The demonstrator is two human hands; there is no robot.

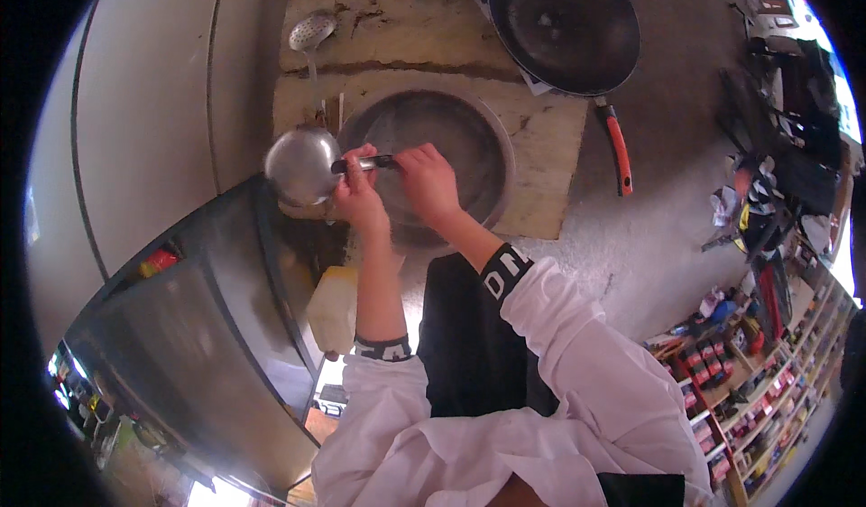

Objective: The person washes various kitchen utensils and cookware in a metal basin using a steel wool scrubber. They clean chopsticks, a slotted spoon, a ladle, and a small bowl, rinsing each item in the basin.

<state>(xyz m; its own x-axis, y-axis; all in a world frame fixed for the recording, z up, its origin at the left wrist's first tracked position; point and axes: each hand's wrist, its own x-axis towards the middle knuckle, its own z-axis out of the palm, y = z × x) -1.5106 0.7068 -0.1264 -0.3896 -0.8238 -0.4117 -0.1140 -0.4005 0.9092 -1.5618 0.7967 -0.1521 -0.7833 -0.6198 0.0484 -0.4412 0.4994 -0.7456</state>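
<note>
Over the left part of a wide metal basin (508, 151), my left hand (361, 196) is closed around the black-and-silver handle of a metal ladle (300, 166). The ladle's shiny round bowl is out to the left, past the basin's rim. On the right end of that handle, the bent fingers of my right hand (428, 182) are closed. Part of the handle is hidden by my fingers. Inside the basin, the grey surface looks dim and I cannot make out its contents.
A worn wooden table (546, 164) bears the basin. A perforated skimmer (312, 31) lies at its far left. At the far right is a dark frying pan (564, 24) with a red-and-black handle. A yellowish plastic jug (332, 313) stands near my left forearm. Loaded shelves (722, 390) are at right.
</note>
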